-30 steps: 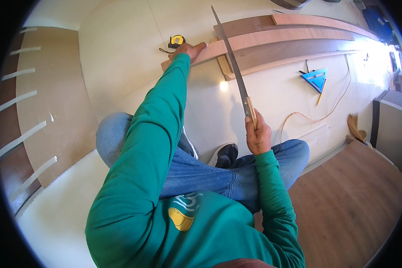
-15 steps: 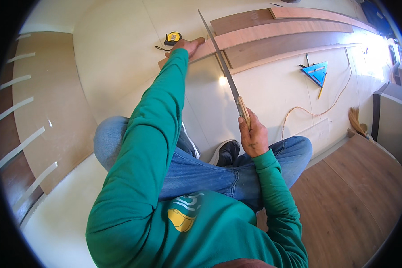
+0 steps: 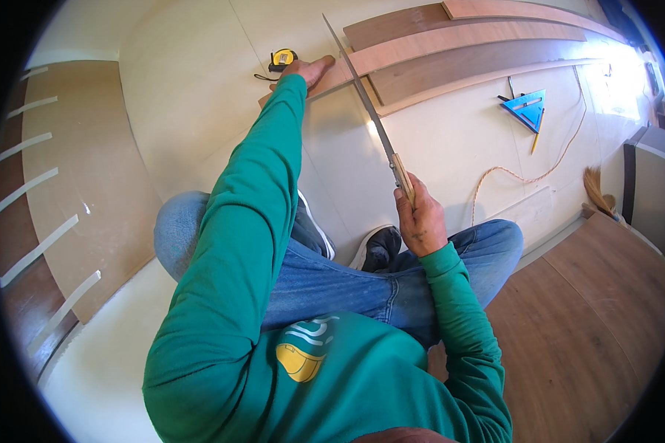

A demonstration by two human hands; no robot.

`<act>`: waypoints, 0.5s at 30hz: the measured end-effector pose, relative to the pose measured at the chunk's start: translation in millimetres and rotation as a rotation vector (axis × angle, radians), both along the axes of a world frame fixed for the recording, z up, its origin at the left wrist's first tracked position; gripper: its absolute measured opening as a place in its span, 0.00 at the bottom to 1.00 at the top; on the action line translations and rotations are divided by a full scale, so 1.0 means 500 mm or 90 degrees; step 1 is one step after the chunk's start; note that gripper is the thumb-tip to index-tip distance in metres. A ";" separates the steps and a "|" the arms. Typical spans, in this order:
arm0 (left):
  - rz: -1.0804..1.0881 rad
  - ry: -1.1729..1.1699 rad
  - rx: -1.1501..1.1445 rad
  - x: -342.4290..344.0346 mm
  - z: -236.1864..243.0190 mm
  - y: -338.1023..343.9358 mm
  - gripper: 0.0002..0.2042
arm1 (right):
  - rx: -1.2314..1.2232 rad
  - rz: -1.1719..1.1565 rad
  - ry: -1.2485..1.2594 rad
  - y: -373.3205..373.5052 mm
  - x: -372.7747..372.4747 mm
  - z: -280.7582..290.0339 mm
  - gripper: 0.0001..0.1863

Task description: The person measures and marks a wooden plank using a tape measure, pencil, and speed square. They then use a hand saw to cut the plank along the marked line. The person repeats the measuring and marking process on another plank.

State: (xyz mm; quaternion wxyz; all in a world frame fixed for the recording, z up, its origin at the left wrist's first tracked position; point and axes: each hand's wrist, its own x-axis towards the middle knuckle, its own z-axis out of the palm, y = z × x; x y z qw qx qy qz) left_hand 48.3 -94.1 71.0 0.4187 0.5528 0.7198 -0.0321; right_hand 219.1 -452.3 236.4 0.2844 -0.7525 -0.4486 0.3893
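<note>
My right hand (image 3: 424, 219) is closed round the wooden handle of a handsaw (image 3: 368, 103). The long blade points away and a little left, lying across a narrow wooden board (image 3: 451, 40) near its left end. Left of the blade, my left hand (image 3: 312, 71) holds that board down, thumb stretched toward the saw; its other fingers are mostly hidden. Just beyond this hand sits a yellow and black tape measure (image 3: 282, 59) with a dark wrist strap.
More wooden planks (image 3: 488, 74) lie beside and under the board. To the right are a blue triangular square (image 3: 526, 111), a yellow pencil (image 3: 536, 140), a thin rope (image 3: 524, 179) and a broom head (image 3: 595, 190). Brown panels (image 3: 584, 295) lie near right; a taped sheet (image 3: 81, 184) is at left.
The whole view has shifted slightly. The saw has moved only a little, its blade still across the board, and both hands keep their hold.
</note>
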 end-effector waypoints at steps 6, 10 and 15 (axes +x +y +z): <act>0.014 -0.019 0.008 -0.016 -0.032 0.011 0.31 | -0.006 0.003 0.011 0.000 0.001 0.009 0.22; -0.012 -0.030 -0.048 0.012 0.017 0.000 0.32 | -0.020 -0.001 0.016 -0.010 0.006 0.009 0.22; 0.004 -0.028 -0.020 0.007 0.002 0.004 0.33 | 0.003 0.020 0.011 -0.019 0.006 0.000 0.22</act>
